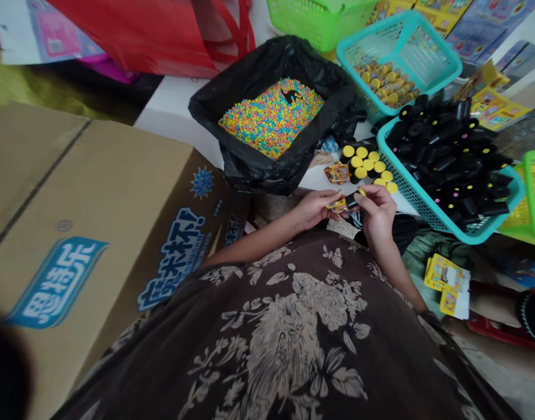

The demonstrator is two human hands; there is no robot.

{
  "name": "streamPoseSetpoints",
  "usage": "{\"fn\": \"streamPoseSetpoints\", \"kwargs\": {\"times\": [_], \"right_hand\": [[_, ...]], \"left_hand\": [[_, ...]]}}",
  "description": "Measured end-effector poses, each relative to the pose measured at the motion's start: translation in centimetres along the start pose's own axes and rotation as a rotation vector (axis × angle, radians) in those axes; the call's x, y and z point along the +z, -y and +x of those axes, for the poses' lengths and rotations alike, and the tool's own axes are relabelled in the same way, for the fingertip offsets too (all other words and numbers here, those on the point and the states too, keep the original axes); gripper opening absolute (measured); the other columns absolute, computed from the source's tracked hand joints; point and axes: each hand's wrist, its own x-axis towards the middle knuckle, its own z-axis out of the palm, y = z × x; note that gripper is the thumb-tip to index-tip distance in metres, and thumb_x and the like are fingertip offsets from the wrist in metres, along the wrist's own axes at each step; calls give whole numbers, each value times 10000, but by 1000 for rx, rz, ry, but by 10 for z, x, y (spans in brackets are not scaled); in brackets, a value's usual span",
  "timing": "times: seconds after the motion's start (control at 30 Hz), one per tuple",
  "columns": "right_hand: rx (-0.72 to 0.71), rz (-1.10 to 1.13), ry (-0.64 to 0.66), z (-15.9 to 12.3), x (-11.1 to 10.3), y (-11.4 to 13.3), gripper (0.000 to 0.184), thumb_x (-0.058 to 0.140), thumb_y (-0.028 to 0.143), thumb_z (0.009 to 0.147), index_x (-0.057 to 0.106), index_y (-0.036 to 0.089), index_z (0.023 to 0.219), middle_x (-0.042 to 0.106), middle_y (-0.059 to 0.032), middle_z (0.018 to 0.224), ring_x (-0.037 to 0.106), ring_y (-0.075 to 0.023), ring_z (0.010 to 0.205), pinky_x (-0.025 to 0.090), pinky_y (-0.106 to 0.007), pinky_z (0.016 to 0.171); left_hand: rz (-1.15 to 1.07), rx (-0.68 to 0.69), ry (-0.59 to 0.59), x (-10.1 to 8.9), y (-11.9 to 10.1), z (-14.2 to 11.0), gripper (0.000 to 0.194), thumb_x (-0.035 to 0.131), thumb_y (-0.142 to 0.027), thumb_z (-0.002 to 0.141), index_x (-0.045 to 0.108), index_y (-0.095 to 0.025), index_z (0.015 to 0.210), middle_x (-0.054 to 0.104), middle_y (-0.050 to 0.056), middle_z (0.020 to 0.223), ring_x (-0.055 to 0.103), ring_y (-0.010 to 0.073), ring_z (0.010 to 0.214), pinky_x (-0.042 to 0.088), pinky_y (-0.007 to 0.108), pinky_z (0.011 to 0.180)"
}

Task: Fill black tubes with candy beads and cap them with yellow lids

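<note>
Brown cloth with pale flowers (289,326) fills the space nearest, at 6 o'clock from the hands. Just past it, the left hand (313,210) pinches a yellow wrap with pictures (336,206), and the right hand (378,211) grips a small black tube (351,201). The tube is between the two hands, a little tilted, with its left end touching the wrap. A bit of yellow shows by the right fingers, but I cannot tell what it is.

Close by, at 1 o'clock, a bunch of tubes with yellow lids (360,153) stands on the white table (175,111). At 11 o'clock, beside them, lies a little pile of yellow cards (337,172). More yellow card pieces (448,280) are at 4 o'clock.

Farther off, at 2 o'clock, a blue-green basket (472,238) is heaped with black tubes. At 11 o'clock, a black plastic bag (245,166) holds lots of tiny colored balls (269,119). A big cardboard box (131,175) is at 9 o'clock.

Farthest away, another blue-green basket (429,46) at 1 o'clock holds yellow-topped things, a green basket (313,26) sits at 12 o'clock, and a red bag (153,35) lies toward 10 o'clock.
</note>
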Motion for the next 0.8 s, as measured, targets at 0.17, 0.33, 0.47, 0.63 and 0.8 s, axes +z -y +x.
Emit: {"fn": "streamPoseSetpoints", "kwargs": {"times": [0.17,0.33,0.47,0.63,0.8], "right_hand": [[-98,-99,-38,-5,2,0,352,888,454,690,664,254,873,615,39,778,552,-125,624,503,-288,581],[-107,-120,-29,-5,2,-1,372,902,467,691,660,248,870,609,42,785,559,-122,643,517,-287,607],[-93,-46,-21,-8,7,-1,395,930,454,672,655,247,864,622,51,749,549,-113,591,520,-277,565],[-83,-35,35,-9,9,0,382,912,474,701,647,244,853,633,53,723,573,-117,552,518,-262,499],[-34,-100,4,-13,0,0,458,921,548,649,661,212,820,676,26,723,620,-132,592,535,-267,543]], "left_hand": [[-24,19,35,-4,0,-2,299,666,-372,994,771,-92,980,774,103,834,749,166,686,582,256,623],[-7,62,69,-7,2,-2,185,826,-263,841,768,-109,926,779,76,850,755,172,714,583,280,678],[75,77,54,-6,7,-1,279,879,-302,786,763,-114,955,781,57,832,732,146,688,557,272,688],[40,67,128,-10,13,5,350,880,-409,775,717,-119,882,773,74,786,741,171,692,564,276,687],[-76,24,136,-6,17,4,272,849,-341,795,677,-141,858,743,54,765,727,168,677,569,272,691]]}}
